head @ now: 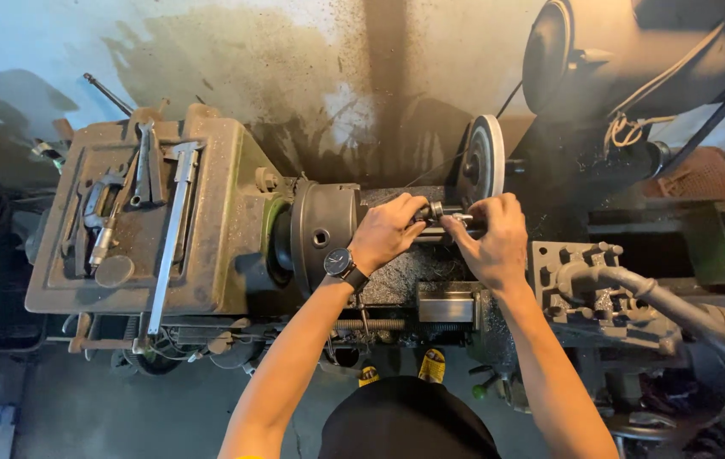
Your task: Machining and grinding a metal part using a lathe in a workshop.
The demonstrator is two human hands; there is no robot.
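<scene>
2 hands on 1 small metal cylindrical part (440, 212) just right of lathe chuck (321, 238): left hand (389, 231) pinching its end, right hand (491, 242) wrapped over it. 1 long vernier caliper (171, 234), 1 micrometer (99, 217) on grimy headstock top (218, 212). Stained wall behind.

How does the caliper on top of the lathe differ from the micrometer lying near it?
The caliper is long, straight and bright silver; the micrometer is shorter, with a curved frame and a duller look. The caliper reaches past the front edge of the headstock, while the micrometer lies fully on it. Both rest flat and untouched, away from the left hand and right hand, which hold a small metal part.
</scene>
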